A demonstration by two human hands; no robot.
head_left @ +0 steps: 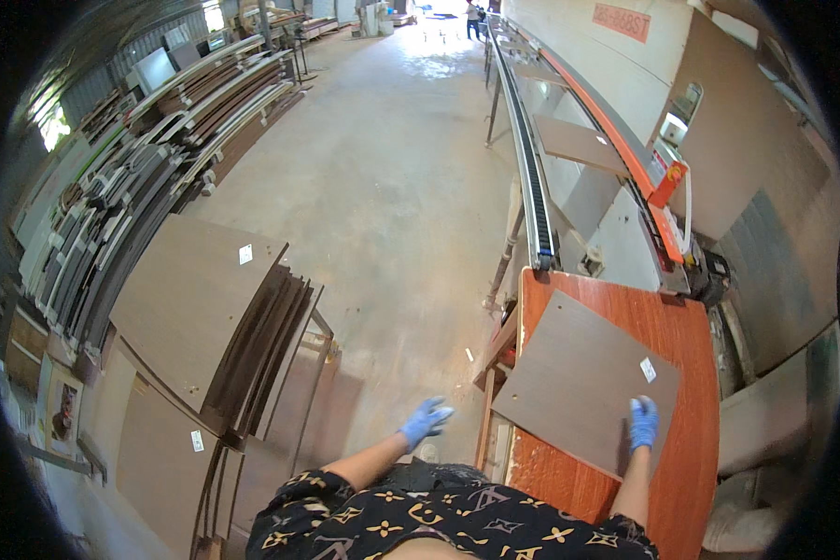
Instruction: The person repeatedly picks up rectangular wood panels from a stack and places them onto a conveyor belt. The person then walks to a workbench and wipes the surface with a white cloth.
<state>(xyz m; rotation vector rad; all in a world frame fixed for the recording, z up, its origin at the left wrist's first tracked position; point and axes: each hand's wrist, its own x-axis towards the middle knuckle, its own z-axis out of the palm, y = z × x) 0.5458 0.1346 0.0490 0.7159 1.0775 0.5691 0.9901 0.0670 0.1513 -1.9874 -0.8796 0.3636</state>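
A grey-brown flat panel (569, 373) with a small white label (647, 370) lies askew on a reddish-brown wooden table (691, 420) at the right. On the panel, close to its right edge, rests my right hand (643, 425) in a blue glove. Its fingers are stretched out over the surface, not wrapped round anything. My left hand (424, 423), gloved in blue as well, hovers over the floor left of the table. It holds nothing and its fingers are apart.
Beyond the table runs a long conveyor (532, 187) with an orange rail, carrying another panel (579, 145). To my left stand a stack of brown panels (191, 308) on a metal frame and a lower stack (163, 457). Long boards (196, 121) are piled farther back. A distant person (473, 21) stands near the conveyor.
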